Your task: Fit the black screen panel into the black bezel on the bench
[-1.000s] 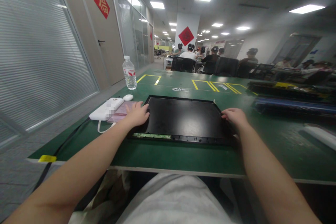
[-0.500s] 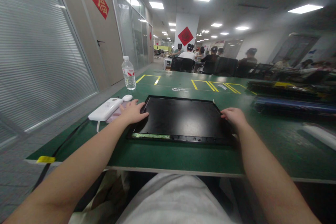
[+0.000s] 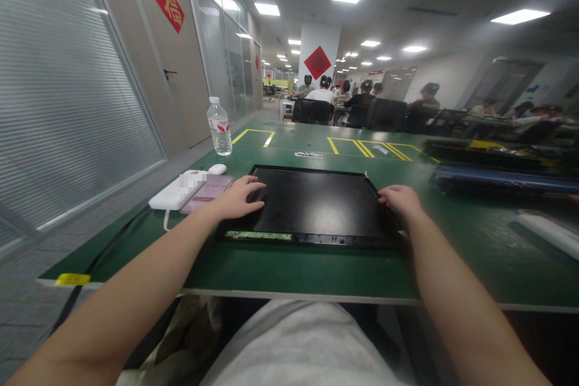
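Both hands rest on a black panel [image 3: 316, 205] that lies flat on the green tabletop [image 3: 289, 271], straight ahead of the person. Left hand [image 3: 239, 198] lies palm down on the panel's left edge, fingers spread open and reaching onto the dark face, gripping nothing. Right hand [image 3: 400, 200] sits at the panel's right edge near the far corner, fingers bent down over the rim and touching it; whether they hold the edge cannot be told. The panel spans the gap between the two hands, its near long side parallel to the tabletop's front edge, with a thin green strip [image 3: 259, 234] showing along the near left side. Just left of the left hand lie a pink phone [image 3: 208, 189] and, touching it on the far side, a white power bank [image 3: 174, 193] with a short cable. A small white case [image 3: 218, 169] sits just beyond them, and a water bottle [image 3: 219, 126] stands upright farther back. Yellow floor-tape marks [image 3: 362, 148] cross the far tabletop. Dark flat units [image 3: 502, 178] are stacked well to the right. Other people [image 3: 323, 93] sit at a far table.
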The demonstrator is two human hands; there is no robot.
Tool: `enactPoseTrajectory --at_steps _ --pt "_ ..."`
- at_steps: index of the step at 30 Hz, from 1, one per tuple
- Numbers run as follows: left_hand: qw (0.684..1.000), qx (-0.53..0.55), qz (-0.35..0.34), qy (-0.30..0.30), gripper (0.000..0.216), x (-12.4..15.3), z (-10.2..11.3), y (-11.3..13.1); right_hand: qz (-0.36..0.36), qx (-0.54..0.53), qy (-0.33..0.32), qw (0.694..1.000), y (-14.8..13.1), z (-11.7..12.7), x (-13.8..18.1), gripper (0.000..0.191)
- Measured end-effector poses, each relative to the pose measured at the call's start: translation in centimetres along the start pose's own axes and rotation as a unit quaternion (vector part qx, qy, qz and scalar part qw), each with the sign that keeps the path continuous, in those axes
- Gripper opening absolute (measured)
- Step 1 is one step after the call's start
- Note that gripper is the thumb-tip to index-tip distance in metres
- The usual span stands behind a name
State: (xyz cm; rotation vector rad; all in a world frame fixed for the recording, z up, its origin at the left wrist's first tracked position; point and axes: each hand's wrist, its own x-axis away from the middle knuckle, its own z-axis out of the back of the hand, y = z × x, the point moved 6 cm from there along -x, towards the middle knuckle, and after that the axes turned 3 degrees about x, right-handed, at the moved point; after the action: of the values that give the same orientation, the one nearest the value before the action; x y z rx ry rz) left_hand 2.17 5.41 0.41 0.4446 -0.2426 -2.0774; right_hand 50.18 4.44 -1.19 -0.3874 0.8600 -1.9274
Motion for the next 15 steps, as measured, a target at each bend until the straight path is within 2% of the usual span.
enactPoseTrajectory --at_steps 3,6,15 --pt "0.994 0.062 -0.070 -0.051 0.063 0.4 -0.5 1.7 -0.001 0.003 0.000 1.000 0.1 0.0 -0.1 0.017" --pt "0.985 0.095 -0.109 -0.091 0.059 0.9 -0.7 2.9 -0.003 0.006 -0.001 1.000 0.2 0.0 -0.3 0.017" --pt "0.975 0.124 -0.136 -0.121 0.064 1.3 0.1 4.2 0.010 0.043 0.003 0.999 -0.3 0.2 -0.1 0.015"
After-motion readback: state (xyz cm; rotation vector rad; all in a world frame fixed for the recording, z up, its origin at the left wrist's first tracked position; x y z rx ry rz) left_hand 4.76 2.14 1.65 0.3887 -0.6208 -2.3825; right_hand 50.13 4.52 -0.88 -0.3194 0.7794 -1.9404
